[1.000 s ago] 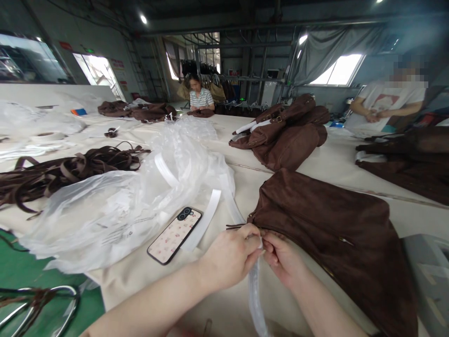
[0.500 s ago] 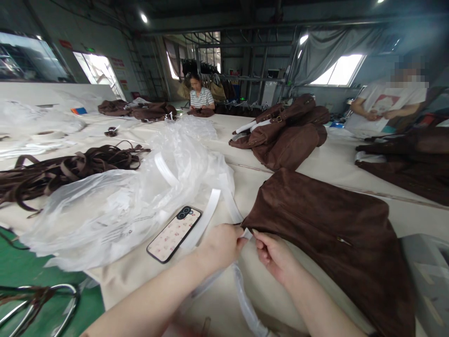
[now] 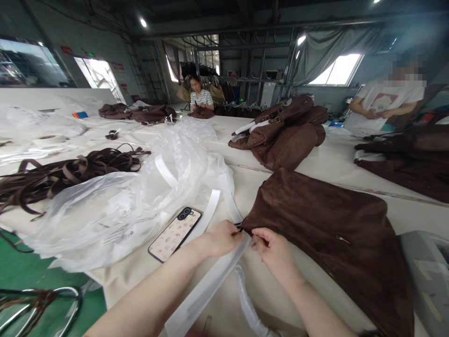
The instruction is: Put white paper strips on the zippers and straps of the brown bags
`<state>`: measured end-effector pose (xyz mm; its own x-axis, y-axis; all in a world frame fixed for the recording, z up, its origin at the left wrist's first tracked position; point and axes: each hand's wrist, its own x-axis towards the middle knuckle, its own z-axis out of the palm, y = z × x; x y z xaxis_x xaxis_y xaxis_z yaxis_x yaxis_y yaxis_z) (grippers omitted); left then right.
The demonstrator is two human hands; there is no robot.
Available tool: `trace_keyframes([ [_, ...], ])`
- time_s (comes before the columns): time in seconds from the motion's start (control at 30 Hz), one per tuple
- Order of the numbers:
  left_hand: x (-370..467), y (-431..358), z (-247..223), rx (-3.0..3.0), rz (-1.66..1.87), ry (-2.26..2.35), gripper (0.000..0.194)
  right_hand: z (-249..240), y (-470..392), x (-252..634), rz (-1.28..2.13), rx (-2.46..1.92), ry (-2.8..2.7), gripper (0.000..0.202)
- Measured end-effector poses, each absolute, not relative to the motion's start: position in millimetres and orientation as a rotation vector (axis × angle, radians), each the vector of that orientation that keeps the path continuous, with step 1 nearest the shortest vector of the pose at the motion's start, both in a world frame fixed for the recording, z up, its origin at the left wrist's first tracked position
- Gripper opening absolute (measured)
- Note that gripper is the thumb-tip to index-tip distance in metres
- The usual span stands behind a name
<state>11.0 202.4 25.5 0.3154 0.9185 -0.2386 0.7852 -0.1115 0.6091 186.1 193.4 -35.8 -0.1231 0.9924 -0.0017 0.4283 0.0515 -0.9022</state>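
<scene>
A dark brown bag (image 3: 326,220) of suede-like cloth lies flat in front of me, its narrow corner pointing left. At that corner my left hand (image 3: 224,238) is closed on a white wrapping strip (image 3: 213,283), which slants down to the lower left. Just right of it, my right hand (image 3: 273,250) is closed too, thumb and forefinger pinched at the strip's upper end; the exact grip is partly hidden. A small dark piece shows by the left fingertips. Below the hands, a narrow wrapped strap (image 3: 245,299) hangs toward me.
A phone (image 3: 175,232) lies left of my hands, beside crumpled clear plastic (image 3: 115,210). Brown straps (image 3: 77,171) are heaped farther left. More brown bags (image 3: 284,135) are piled ahead. A grey bin (image 3: 426,276) stands at right. Two people (image 3: 201,97) work across the table.
The white strip, earlier showing only a short end between my fingers, now stretches in full view to the lower left. My hands stay at the bag's corner.
</scene>
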Motion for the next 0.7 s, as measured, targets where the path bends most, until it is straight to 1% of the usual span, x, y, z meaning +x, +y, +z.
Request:
trace_keyframes([
  [0.23,13,206,11,1.996,0.256,1.562,0.037,-35,192,184,1.050,-1.541,-1.608,0.024],
  [0.4,13,207,5,1.983,0.285,1.559,0.038,-40,194,184,1.223,-1.522,-1.502,0.026],
  [0.6,13,208,10,1.922,0.274,1.551,0.033,-41,197,184,1.273,-1.439,-1.437,0.026],
  [0.7,15,207,15,1.907,0.248,1.578,0.035,-38,196,182,1.266,-1.384,-1.446,0.026],
])
